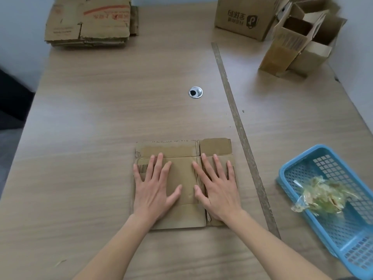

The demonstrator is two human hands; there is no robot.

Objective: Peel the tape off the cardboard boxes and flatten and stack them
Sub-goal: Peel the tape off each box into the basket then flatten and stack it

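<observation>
1. Cardboard, single-wall and brown: the flattened box (184, 183) lies near the middle of the table's (121, 110) near edge, flaps spread toward the far and near sides.
2. Left hand (155, 188) and right hand (217, 188) both lie palm-down on the box, fingers straight and spread. Neither grasps anything; they press only.
3. Handling judgement: the sheet looks light and fairly stiff across its panels but hinged at the creases. The right-hand fold shows doubled layers and is likely to spring up once pressure comes off.
4. Surface appears dry and matte, so slipping in the hand is unlikely; the smooth tabletop may let it slide under a sideways push.
5. Recommended hold: pinch the two long side edges, or slide fingers under the near edge and lift flat with a thumb on top. Lifting by a loose flap would probably let the flap bend or tear at its crease.
6. Destination, as judged from the task: the stack of flattened boxes (88, 23) at the far left corner.
7. Remaining work: upright boxes (286, 31) stand at the far right corner.
8. Blue basket (286, 174) at the right edge holds crumpled tape (325, 196).
</observation>
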